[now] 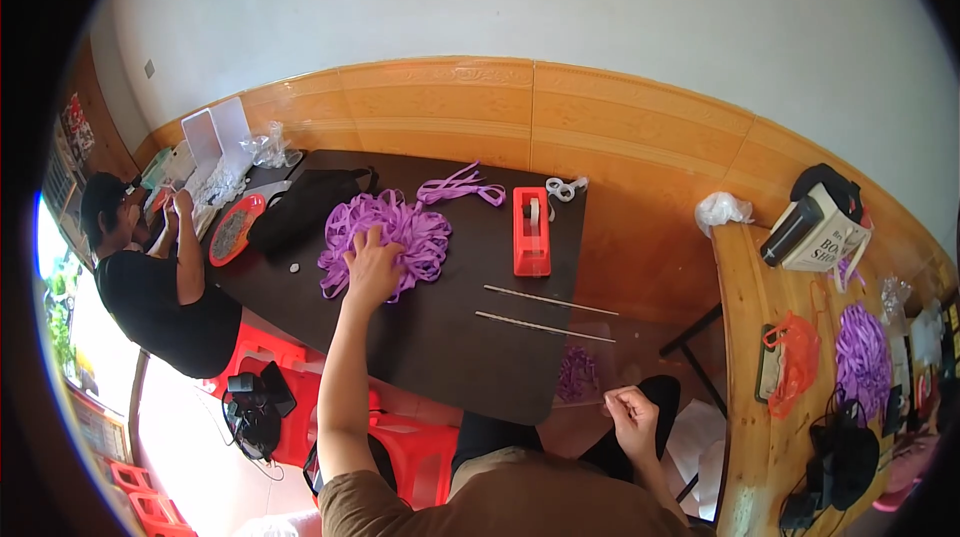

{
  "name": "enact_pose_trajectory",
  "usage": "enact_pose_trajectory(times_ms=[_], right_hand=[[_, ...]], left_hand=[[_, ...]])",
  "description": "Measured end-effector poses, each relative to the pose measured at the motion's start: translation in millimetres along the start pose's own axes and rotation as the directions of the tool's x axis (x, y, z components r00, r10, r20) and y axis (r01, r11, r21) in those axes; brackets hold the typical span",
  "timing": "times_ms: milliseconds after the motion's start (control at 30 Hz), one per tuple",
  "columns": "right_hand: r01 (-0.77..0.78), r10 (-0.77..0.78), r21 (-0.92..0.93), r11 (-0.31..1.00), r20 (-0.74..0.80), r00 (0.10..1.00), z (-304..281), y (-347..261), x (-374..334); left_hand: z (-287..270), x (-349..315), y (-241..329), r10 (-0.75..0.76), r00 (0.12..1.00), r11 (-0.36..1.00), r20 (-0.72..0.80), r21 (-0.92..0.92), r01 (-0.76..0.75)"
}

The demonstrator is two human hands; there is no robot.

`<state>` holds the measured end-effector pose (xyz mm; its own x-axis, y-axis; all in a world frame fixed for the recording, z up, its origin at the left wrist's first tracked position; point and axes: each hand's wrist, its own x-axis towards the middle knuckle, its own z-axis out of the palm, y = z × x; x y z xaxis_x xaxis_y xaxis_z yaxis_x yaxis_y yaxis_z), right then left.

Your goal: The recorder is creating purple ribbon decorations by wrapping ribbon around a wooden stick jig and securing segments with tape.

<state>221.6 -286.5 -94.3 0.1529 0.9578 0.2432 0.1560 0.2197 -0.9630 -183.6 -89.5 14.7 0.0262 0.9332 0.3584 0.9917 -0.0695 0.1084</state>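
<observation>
"Where does the light come from?"
"The left — that opening is blown out to white, with blue fringing, and the floor beside it glares."
"And elsewhere?"
"Softer, on the pale wall; the worktop looks dark, the wood panelling bows into an arc — and the round rim fades to black"

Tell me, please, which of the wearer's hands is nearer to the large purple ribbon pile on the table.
Left: the left hand is over the near side of the ribbon pile; the right hand is apart from it, off the right side of the table.
</observation>
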Motion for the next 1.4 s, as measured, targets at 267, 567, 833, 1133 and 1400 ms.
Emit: enact_pose_trajectory(times_ms=[267,567,833,1133,1400], right_hand=[[0.078,-0.075,-0.128,0.989,0.022,0.997,1,-19,7],[0.118,-0.115,-0.14,0.983,0.025,0.993,-1,-27,6],[0.128,-0.126,-0.096,0.987,0.024,0.992,0,-33,8],[0.123,-0.121,-0.13,0.984,0.025,0.992,-5,-22,9],[0.132,-0.131,-0.104,0.986,0.015,0.991,3,-22,12]], left_hand=[[-17,17,41,0.278,0.96,0.954,0.015,-0.122,-0.274],[-35,63,41,-0.061,0.983,0.495,-0.171,-0.861,-0.119],[-165,112,50,-0.368,0.858,0.157,-0.358,-0.934,-0.321],[-247,129,69,-0.353,0.693,0.197,-0.628,-0.774,-0.602],[-289,137,79,-0.052,0.742,0.286,-0.668,-0.722,-0.63]])
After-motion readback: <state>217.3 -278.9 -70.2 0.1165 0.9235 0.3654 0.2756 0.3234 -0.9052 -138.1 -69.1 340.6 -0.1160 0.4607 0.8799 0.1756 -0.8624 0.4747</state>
